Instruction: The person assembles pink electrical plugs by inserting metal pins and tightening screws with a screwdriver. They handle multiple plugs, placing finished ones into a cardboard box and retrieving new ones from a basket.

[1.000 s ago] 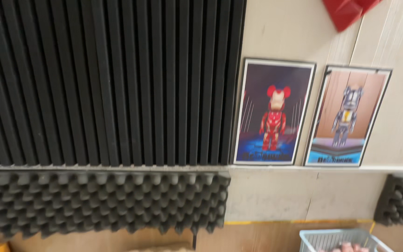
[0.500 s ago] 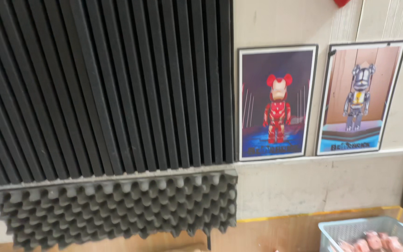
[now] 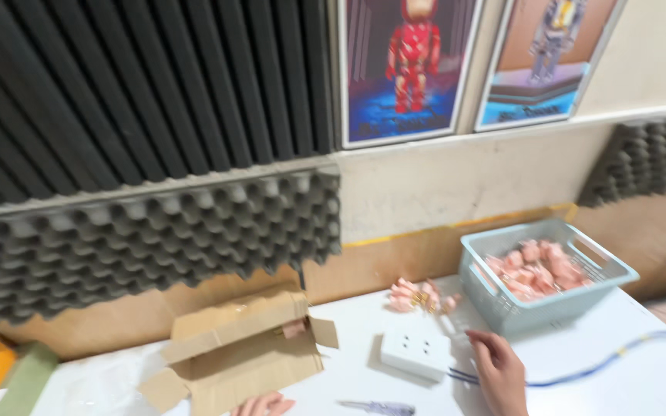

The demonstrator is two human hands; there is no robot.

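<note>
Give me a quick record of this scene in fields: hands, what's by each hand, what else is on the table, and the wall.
Right hand: open, flat on the white table, beside the white socket block and its blue cable
Left hand: only fingers in view at the bottom edge, by the open cardboard box
Near hands: a screwdriver lying flat
Basket: pale blue, holds pink pieces
Loose pile: more pink pieces beside basket
Wall: dark foam panels, two figure posters

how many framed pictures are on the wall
2, both cut off by the top edge: one of a red figure beside the black ribbed foam, one of a grey figure to its right. None seems hidden.
</note>
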